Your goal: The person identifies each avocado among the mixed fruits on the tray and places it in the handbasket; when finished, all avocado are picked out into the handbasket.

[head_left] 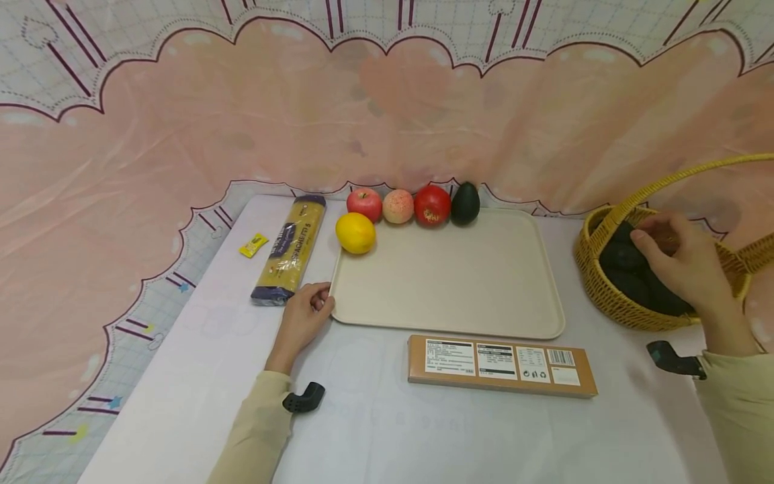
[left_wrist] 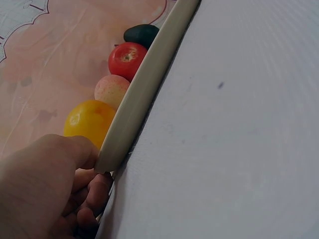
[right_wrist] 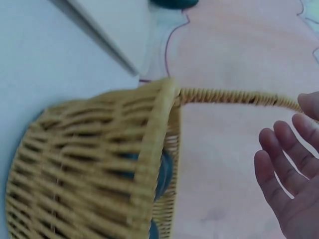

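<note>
My left hand (head_left: 304, 314) pinches the near-left rim of a beige tray (head_left: 459, 282), thumb on top and fingers curled below. In the left wrist view the thumb touches the end of the tray rim (left_wrist: 134, 109). My right hand (head_left: 689, 259) is over a yellow wicker basket (head_left: 595, 282), its fingers loosely bent with nothing between them in the right wrist view. Dark green avocados (head_left: 625, 259) lie inside the basket, partly hidden by the hand. Along the tray's far edge sit a lemon (head_left: 355, 233), an apple (head_left: 364, 203), a peach (head_left: 398, 206), a pomegranate (head_left: 432, 206) and an avocado (head_left: 465, 204).
A pack of spaghetti (head_left: 290, 249) lies left of the tray, with a small yellow wrapped candy (head_left: 253, 245) beside it. A long brown box (head_left: 502, 366) with white labels lies in front of the tray. The basket's handle (head_left: 677, 176) arches above the right hand.
</note>
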